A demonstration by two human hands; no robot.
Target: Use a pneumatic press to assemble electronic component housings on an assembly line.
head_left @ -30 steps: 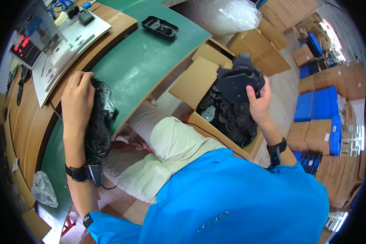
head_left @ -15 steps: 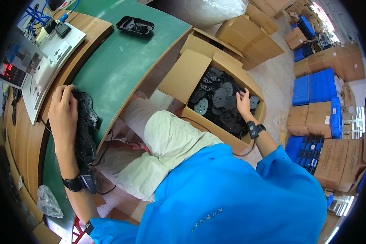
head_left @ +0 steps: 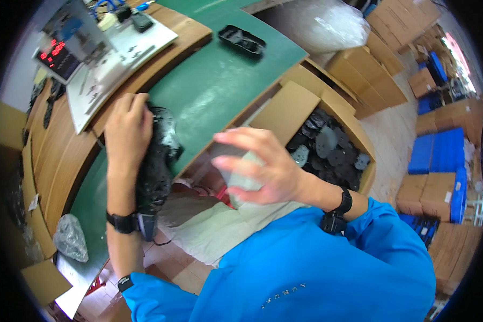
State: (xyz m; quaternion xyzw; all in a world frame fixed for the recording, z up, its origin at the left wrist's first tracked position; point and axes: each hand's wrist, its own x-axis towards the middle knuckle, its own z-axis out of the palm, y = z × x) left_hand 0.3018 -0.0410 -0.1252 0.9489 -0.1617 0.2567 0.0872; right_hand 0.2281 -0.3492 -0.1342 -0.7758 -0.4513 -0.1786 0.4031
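Note:
At the green table's (head_left: 214, 102) near edge, my left hand (head_left: 127, 129) has its fingers curled over the far end of a black moulded plastic part (head_left: 163, 134). More black plastic lies along the left forearm, partly hidden by it. My right hand (head_left: 265, 166) is raised over my lap, between the table and an open carton (head_left: 367, 155). Its fingers look curved and spaced apart but are smeared by motion; whether anything is in them is unclear. Many loose black and grey flat plastic pieces (head_left: 330, 147) fill the carton. A black tray-like shell (head_left: 241, 42) sits farther along the table.
A wooden bench (head_left: 161, 70) on the left bears a white plate with a device and a red digital display (head_left: 56, 56). A crumpled clear bag (head_left: 71, 236) lies at lower left. Behind the carton are a large plastic sack (head_left: 327, 24) and more cartons (head_left: 370, 78); blue crates (head_left: 437, 153) stand right.
My right hand has left the carton and swung left over my lap. My left hand stays on the black plastic part. The whole view has shifted, moving the surroundings rightward.

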